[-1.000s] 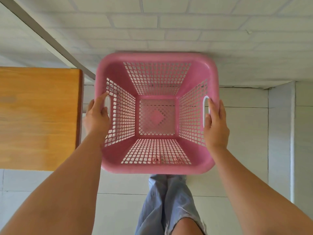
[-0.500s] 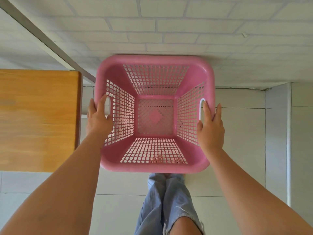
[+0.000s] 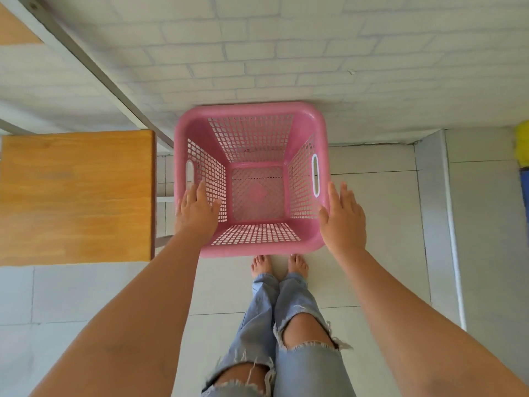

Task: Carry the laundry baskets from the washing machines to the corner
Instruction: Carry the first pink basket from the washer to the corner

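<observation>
An empty pink plastic laundry basket (image 3: 252,110) with perforated walls and white-rimmed handle slots stands on the tiled floor against the white brick wall, just ahead of my bare feet. My left hand (image 3: 196,210) hovers over the basket's left rim with its fingers spread and holds nothing. My right hand (image 3: 342,217) is beside the right rim, fingers apart, also free of the basket. Both handle slots are uncovered.
A wooden table top (image 3: 77,196) sits immediately left of the basket, with a grey metal frame bar (image 3: 94,70) running along the wall behind it. A low white ledge (image 3: 432,224) borders the floor on the right. Yellow and blue objects (image 3: 523,167) peek in at the right edge.
The basket went down from my grip onto the floor by the wall. Both hands let go of the handles and pulled back with open fingers. My feet came into view.
</observation>
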`<state>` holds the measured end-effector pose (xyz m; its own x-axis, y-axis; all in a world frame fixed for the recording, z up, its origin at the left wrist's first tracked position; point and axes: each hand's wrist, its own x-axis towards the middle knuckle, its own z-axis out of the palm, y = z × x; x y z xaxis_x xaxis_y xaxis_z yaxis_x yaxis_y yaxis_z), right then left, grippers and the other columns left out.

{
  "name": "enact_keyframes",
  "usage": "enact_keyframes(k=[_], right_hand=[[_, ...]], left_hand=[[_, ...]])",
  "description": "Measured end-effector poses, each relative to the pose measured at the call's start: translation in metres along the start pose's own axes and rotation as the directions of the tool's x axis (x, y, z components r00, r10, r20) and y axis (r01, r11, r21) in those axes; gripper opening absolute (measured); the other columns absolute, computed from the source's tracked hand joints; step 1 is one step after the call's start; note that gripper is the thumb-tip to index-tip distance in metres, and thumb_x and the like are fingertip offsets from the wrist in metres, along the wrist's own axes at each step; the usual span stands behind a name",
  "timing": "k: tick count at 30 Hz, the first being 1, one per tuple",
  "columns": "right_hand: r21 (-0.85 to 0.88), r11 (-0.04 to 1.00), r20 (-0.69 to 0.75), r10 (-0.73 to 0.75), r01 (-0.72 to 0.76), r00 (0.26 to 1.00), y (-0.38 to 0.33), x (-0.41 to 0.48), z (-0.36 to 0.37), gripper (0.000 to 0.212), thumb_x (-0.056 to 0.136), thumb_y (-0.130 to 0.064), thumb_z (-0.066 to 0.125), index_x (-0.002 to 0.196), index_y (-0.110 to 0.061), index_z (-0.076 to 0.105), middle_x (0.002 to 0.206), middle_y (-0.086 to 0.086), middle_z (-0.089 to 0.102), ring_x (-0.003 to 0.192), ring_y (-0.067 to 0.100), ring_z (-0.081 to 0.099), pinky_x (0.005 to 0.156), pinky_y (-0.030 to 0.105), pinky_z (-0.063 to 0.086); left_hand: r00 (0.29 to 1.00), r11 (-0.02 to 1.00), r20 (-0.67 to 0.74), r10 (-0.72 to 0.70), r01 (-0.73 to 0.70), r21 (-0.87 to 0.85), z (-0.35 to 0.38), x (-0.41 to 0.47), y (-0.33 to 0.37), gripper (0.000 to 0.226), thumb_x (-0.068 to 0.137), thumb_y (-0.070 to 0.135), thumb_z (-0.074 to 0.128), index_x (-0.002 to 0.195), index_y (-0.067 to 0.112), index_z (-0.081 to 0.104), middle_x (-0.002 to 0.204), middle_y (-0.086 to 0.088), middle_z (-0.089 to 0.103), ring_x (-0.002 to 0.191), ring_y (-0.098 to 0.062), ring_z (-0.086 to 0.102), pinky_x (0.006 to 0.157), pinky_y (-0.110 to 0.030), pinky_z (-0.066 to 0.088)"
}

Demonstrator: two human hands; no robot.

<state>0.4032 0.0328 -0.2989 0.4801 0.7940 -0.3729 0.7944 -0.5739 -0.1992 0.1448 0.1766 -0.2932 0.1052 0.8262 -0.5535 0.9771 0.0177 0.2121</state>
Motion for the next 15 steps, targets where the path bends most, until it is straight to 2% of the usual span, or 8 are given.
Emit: enact_keyframes(k=[8, 15], right_hand=[[0.094, 0.989, -0.003, 0.111, -0.11, 0.994, 0.03, -0.087, -0.048, 0.06, 0.1, -0.034, 0.038, 0.154, -0.013, 0.02, 0.16, 0.016, 0.023, 0.145, 0.033, 0.028, 0.116, 0.048, 0.028], [0.191, 0.946, -0.03, 0.272, -0.261, 0.962, 0.078, -0.171, -0.065, 0.057, 0.1, -0.034, 0.042, 0.151, -0.013, 0.029, 0.157, 0.015, 0.03, 0.142, 0.031, 0.035, 0.113, 0.043, 0.03]], left_hand=[[0.97, 0.965, 0.025, 0.244, -0.245, 0.097, -0.027, -0.082, 0.048, 0.059, 0.101, 0.039, 0.035, 0.152, 0.013, 0.022, 0.16, -0.011, 0.022, 0.147, -0.03, 0.02, 0.121, -0.046, 0.016], [0.893, 0.872, 0.111, 0.437, -0.451, 0.192, -0.02, -0.143, 0.101, 0.057, 0.102, 0.037, 0.036, 0.15, 0.007, 0.027, 0.155, -0.017, 0.029, 0.144, -0.033, 0.025, 0.119, -0.046, 0.02]])
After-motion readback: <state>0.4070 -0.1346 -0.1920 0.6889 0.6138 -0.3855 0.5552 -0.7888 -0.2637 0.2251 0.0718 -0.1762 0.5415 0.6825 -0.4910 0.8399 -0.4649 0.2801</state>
